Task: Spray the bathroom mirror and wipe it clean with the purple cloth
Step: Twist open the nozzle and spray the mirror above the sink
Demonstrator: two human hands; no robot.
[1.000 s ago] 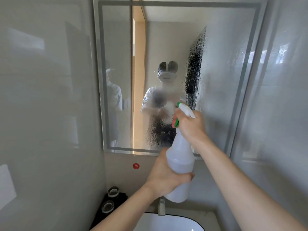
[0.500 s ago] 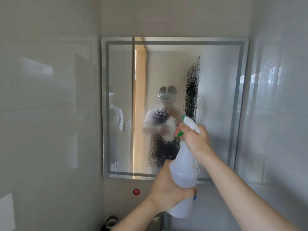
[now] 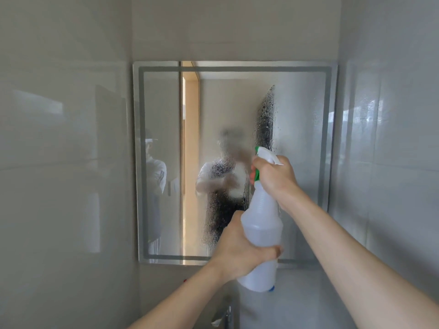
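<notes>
Both hands are on a translucent white spray bottle (image 3: 260,224), held upright just right of the frame's centre, in front of the mirror's lower middle. Low in the frame, the left hand (image 3: 240,251) wraps around the bottle's wide body, its thumb curled across the front. Higher up, the right hand (image 3: 275,178) closes around the neck at the white spray head, with fingers (image 3: 255,167) bent over the green trigger (image 3: 257,175); how far the trigger is pulled in cannot be told.

The bathroom mirror (image 3: 306,143) fills the middle of the frame, square, with a frosted band running inside its edge, set between glossy pale wall tiles (image 3: 64,150). Dark-looking droplets (image 3: 265,122) speckle the glass in a tall streak above the spray head, and more spread over the lower centre around the reflected person. A metal tap (image 3: 228,314) shows at the bottom edge, partly cut off.
</notes>
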